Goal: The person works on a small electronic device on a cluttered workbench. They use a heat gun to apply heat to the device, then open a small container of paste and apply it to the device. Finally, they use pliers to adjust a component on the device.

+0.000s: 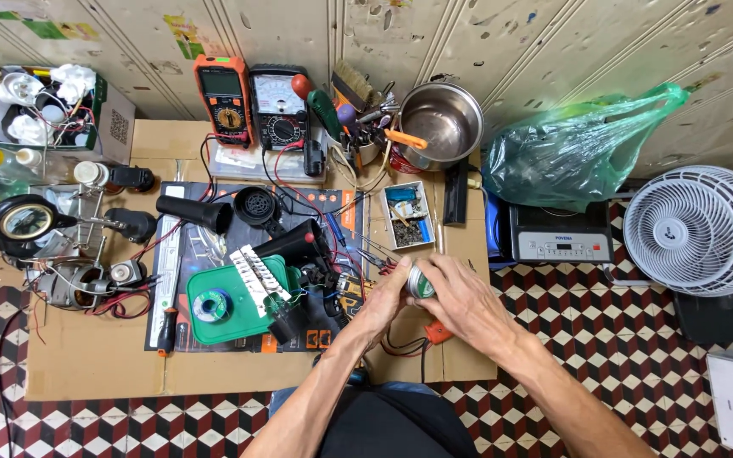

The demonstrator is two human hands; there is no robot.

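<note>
Near the centre of the head view, a bit to the right, both hands meet over a small round tin (421, 282) w/ green label and metal rim. The left hand (386, 297) touches it from the left side, fingers bent around it; the right hand (460, 293) covers it from the right, fingers closed on the rim, so the tin is held between the two. It stays just above a brown cardboard sheet (95, 356) that lies on the checkered floor. Left of the hands is a green tray (214, 326) holding a solder spool (211, 305) and a white ribbed part (253, 276), and black tools beside it. At upper centre stand an orange multimeter (226, 97) and a black analog meter (279, 106), approx. side by side. A steel pot (441, 119) is right of them, w/ a small box of bits (407, 215) below it. At far left is a magnifier on stand (19, 222). At right side lie a green plastic bag (574, 153), a black-and-white appliance w/ buttons (560, 234) under it, and a white fan (699, 229) at the frame edge. Red wires (405, 346) are under the wrists.
</note>
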